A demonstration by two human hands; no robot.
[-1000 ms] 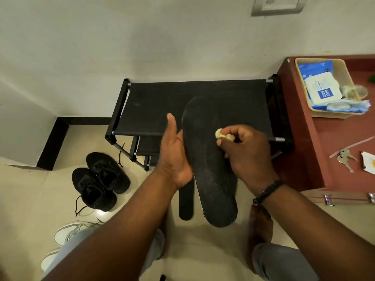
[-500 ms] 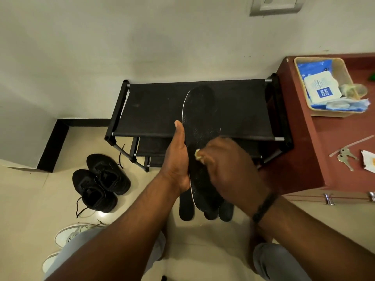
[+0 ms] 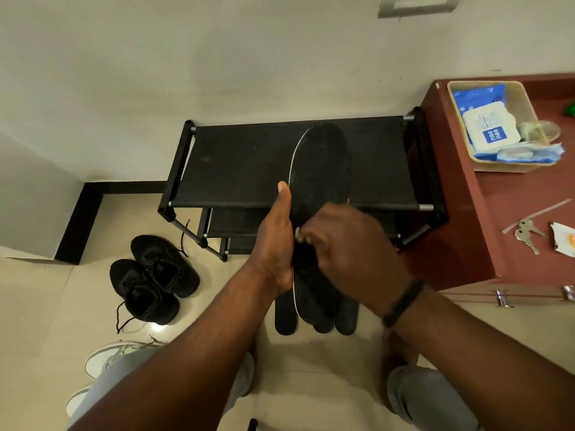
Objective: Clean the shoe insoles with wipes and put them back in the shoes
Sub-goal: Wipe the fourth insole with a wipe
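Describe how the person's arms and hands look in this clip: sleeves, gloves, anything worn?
Both forearms are bare, with no sleeves in view, and both hands, the left hand and right hand, are ungloved. The right wrist carries a thin dark braided band. No rings or watch are visible.

A pale plaster wall meets a glossy cream tiled floor edged with black skirting. A black fabric shoe rack stands against it, just beside a reddish-brown wooden counter.
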